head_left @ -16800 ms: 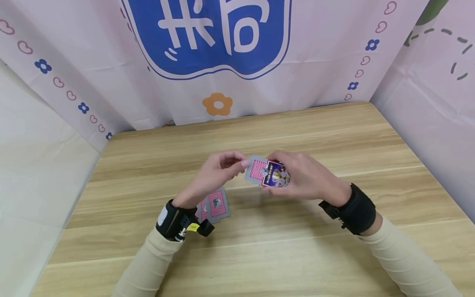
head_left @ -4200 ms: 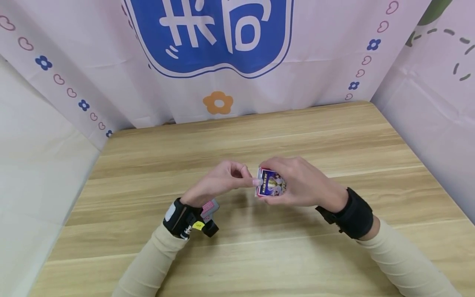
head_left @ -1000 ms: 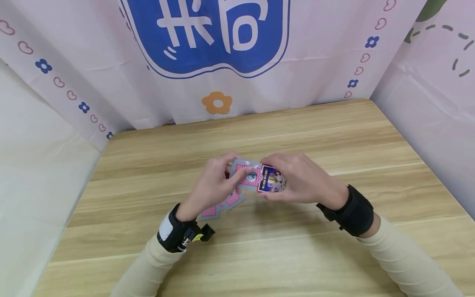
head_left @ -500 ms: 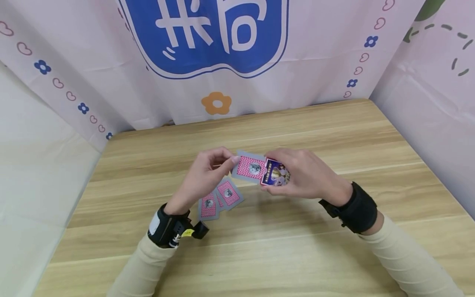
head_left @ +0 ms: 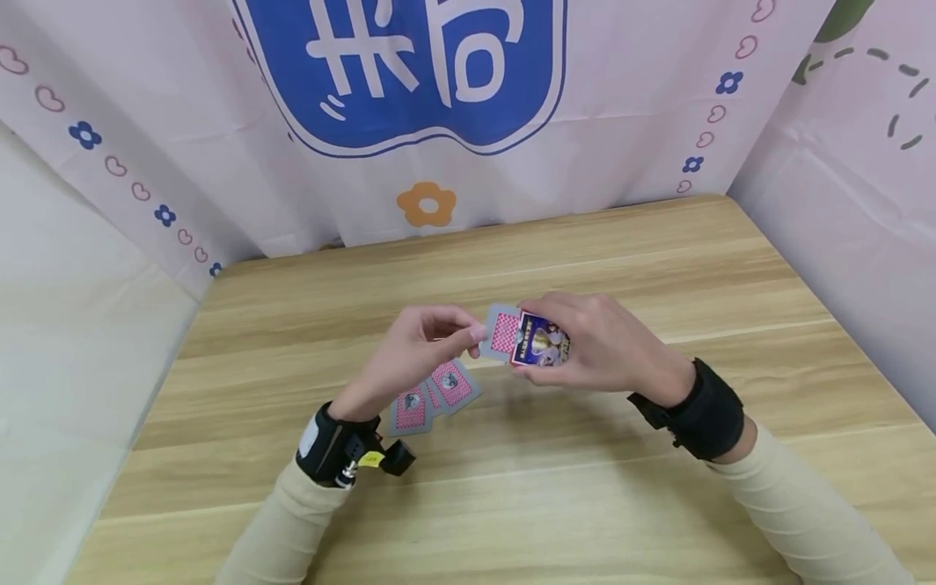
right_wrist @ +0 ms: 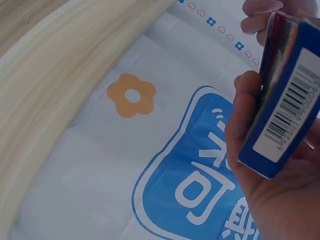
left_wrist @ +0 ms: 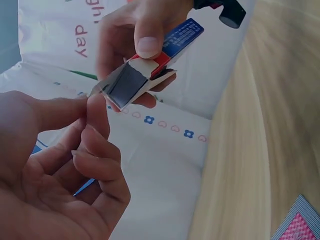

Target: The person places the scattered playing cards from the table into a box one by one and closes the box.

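- Your left hand point(head_left: 413, 353) is sitting closer to the card box point(head_left: 539, 343) than half a second ago, and the card point(head_left: 503, 331) is showing less of its length outside the box's open end.
- Judging by that shorter length, you are probably sliding it in; whether one card or several are going together, the views are not telling.
- Your left thumb and finger are pinching the card's outer end, just left of the box.
- Your right hand point(head_left: 607, 345) is gripping the box from its right side, fingers curling round it, holding it off the table.
- Loose cards point(head_left: 452, 383) are lying left of the box and nearer you, overlapping, pink checkered backs facing up.
- Wood-grain table point(head_left: 621, 487) is stretching beneath the box and out on every side of it.
- Beyond the box, a pale cloth point(head_left: 351, 191) is hanging, bearing an orange flower point(head_left: 426, 205) and, higher up, a blue emblem point(head_left: 402, 73) running out of the head view.
- Pinkish cloth point(head_left: 841, 211) is hanging well to the box's right.
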Motion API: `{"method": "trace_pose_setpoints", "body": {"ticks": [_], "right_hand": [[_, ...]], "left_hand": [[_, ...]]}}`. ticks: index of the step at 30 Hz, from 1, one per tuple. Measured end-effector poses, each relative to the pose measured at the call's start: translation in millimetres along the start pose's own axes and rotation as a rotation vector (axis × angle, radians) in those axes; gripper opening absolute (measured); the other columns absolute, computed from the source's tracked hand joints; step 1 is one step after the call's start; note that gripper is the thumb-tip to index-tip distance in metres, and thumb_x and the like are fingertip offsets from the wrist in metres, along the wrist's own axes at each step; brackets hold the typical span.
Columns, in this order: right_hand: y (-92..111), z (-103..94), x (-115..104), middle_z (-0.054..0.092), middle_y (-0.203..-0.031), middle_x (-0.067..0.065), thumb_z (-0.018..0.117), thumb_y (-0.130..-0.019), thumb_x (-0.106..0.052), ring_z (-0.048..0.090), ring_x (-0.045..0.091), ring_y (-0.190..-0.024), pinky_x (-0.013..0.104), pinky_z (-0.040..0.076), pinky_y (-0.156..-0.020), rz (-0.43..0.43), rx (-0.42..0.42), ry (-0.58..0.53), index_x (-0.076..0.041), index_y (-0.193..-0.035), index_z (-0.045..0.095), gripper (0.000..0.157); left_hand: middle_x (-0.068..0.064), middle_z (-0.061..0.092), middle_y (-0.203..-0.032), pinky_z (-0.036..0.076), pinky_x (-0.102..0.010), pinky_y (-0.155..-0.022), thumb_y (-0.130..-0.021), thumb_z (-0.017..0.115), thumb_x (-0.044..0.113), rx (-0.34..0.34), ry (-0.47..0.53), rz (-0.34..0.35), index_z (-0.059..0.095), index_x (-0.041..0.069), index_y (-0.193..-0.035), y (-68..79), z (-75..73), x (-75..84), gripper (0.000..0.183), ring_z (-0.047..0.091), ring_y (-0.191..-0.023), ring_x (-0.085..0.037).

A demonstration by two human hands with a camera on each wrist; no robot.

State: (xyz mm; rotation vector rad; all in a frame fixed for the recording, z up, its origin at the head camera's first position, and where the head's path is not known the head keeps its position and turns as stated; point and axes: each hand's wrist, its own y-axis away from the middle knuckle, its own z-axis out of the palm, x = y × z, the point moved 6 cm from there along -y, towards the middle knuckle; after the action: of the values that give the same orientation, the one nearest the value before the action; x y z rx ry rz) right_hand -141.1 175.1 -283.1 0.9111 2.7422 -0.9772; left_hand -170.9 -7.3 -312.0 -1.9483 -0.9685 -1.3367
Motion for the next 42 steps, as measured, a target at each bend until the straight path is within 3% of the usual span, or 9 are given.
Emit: {"method": "trace_pose_setpoints", "body": {"ticks": [4,8,20,30,36,40,42], "right_hand": [[-0.7,1.1,-0.9,0.066,-0.089,0.006,0.077,-0.069,-0.044,0.055,0.005,-0.065,0.022,0.049,-0.047,-0.013,-0.004,-0.010,-0.001,-0.111,0.061,0.062],[-0.9,3.0,-2.0,0.064,-0.088,0.003,0.076,-0.069,-0.043,0.054,0.004,-0.065,0.022,0.049,-0.048,-0.019,-0.011,-0.045,-0.002,-0.111,0.061,0.060],[-0.9,5.2,-4.2,0.065,-0.088,0.004,0.077,-0.068,-0.041,0.054,0.005,-0.067,0.022,0.051,-0.050,-0.041,-0.019,-0.070,-0.002,-0.110,0.062,0.060],[0.0,11.8,-8.5,0.065,-0.089,0.006,0.078,-0.068,-0.040,0.055,0.005,-0.068,0.022,0.052,-0.052,-0.044,-0.050,-0.078,-0.002,-0.111,0.062,0.059],[0.8,14.8,-10.7,0.065,-0.088,0.005,0.078,-0.068,-0.040,0.055,0.004,-0.064,0.021,0.051,-0.049,-0.035,-0.062,-0.070,-0.002,-0.111,0.062,0.060],[-0.3,15.5,-9.9,0.065,-0.088,0.005,0.076,-0.070,-0.041,0.054,0.004,-0.063,0.020,0.050,-0.048,-0.035,-0.061,-0.058,-0.001,-0.112,0.061,0.060],[-0.8,14.8,-8.4,0.065,-0.088,0.005,0.076,-0.070,-0.042,0.055,0.004,-0.064,0.021,0.051,-0.048,-0.031,-0.058,-0.047,-0.002,-0.113,0.061,0.060]], "left_hand": [[-0.012,0.064,-0.083,0.042,-0.036,-0.067,-0.090,0.065,0.033,-0.026,0.056,-0.054,0.070,0.013,-0.094,1.4,2.2,-6.9,0.021,0.055,-0.076,-0.023],[-0.012,0.065,-0.084,0.043,-0.035,-0.066,-0.086,0.067,0.042,-0.020,0.021,-0.097,0.071,0.018,-0.090,0.9,5.4,-11.9,0.024,0.057,-0.077,-0.022],[-0.006,0.065,-0.087,0.042,-0.035,-0.064,-0.079,0.072,0.047,-0.012,0.018,-0.148,0.071,0.016,-0.082,-2.3,7.0,-22.4,0.031,0.054,-0.077,-0.022],[-0.010,0.068,-0.090,0.041,-0.041,-0.070,-0.082,0.073,0.036,-0.052,0.031,-0.159,0.072,0.013,-0.079,-5.0,19.5,-26.3,0.022,0.053,-0.080,-0.028],[-0.005,0.068,-0.089,0.042,-0.046,-0.075,-0.079,0.073,0.043,-0.067,0.025,-0.195,0.071,0.015,-0.077,-3.9,19.8,-28.8,0.028,0.053,-0.080,-0.022],[-0.004,0.068,-0.088,0.043,-0.044,-0.073,-0.079,0.071,0.049,-0.090,-0.011,-0.176,0.071,0.017,-0.078,-5.5,18.0,-28.5,0.032,0.054,-0.080,-0.020],[-0.004,0.067,-0.089,0.042,-0.041,-0.069,-0.085,0.064,0.050,-0.120,-0.070,-0.143,0.070,0.017,-0.081,-7.4,16.4,-27.4,0.034,0.054,-0.082,-0.023]]}}
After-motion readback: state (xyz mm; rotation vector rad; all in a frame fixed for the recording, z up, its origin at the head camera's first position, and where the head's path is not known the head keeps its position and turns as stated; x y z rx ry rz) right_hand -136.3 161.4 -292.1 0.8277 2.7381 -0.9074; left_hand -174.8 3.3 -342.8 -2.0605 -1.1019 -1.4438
